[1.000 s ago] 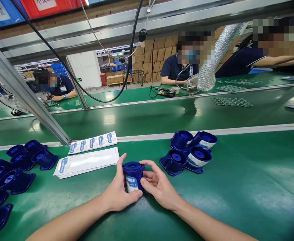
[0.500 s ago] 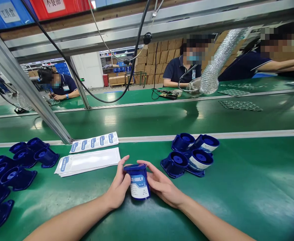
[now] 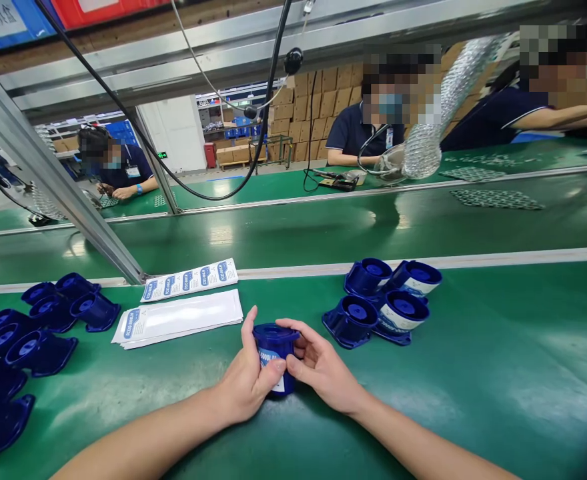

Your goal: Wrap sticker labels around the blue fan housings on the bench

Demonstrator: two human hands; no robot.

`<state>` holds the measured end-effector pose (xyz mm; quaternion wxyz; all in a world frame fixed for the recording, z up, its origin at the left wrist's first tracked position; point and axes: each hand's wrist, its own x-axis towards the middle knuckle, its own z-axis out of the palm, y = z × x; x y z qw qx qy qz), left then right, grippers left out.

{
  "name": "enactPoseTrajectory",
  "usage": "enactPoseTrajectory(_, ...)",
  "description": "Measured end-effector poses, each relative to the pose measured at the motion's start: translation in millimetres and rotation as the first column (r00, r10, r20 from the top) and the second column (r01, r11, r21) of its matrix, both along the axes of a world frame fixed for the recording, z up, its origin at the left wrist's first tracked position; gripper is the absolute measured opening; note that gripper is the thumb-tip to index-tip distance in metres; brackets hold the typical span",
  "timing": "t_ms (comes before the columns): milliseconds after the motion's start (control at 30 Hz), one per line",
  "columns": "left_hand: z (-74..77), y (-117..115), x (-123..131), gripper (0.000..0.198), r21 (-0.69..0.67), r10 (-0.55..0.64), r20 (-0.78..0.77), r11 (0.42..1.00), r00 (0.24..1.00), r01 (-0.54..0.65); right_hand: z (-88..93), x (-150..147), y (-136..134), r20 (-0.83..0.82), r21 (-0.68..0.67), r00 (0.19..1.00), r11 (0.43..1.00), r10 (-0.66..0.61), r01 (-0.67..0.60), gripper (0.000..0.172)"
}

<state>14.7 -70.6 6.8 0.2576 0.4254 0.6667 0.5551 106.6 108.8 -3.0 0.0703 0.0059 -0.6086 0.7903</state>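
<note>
Both hands grasp one blue plastic housing [image 3: 275, 353] that stands upright on the green table [image 3: 473, 373], close in front of the person and between the two forearms. The left hand [image 3: 247, 383] wraps its near-left side with the thumb pressed flat on the white label [image 3: 271, 363] stuck to the wall, while the right hand [image 3: 323, 368] cups the other side, its fingers curled over the rim. Judging from this grip, the step in hand is smoothing the label onto the curved wall; part of the printed text shows between the thumbs, and whether the label's edges lie fully flat cannot be told, since the hands cover them. The next move calls for firm, even pressure around the curve so no corner lifts, with the housing kept from tipping. To the right, near but apart, lies a cluster of labelled housings [image 3: 383, 303], some on their sides. Far left lies a heap of bare housings [image 3: 28, 340] without labels. Just beyond the hands lie the label sheets [image 3: 181, 317], one strip with printed stickers and a stack of mostly white backing. Other people work across the conveyor belt [image 3: 323, 227].
</note>
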Motion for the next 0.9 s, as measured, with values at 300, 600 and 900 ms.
enactPoseTrajectory(300, -10.4, 4, 0, 0.154, -0.091, -0.014, 0.052, 0.996, 0.999, 0.019, 2.9, -1, -1, 0.046, -0.029, 0.999, 0.999, -0.024, 0.025, 0.062)
enactPoseTrajectory(600, -12.6, 9, -15, 0.083, 0.056, 0.133, 0.221, 0.987, 0.966, -0.149, 13.0, 5, 0, 0.259, 0.286, 0.95, 0.953, -0.175, 0.098, 0.098)
enactPoseTrajectory(900, -19.5, 14, -18, 0.066, 0.09, 0.019, 0.156, 0.995, 0.988, -0.033, 12.0, 11, 23, -0.088, 0.809, 0.918, 0.509, -0.387, 0.293, 0.083)
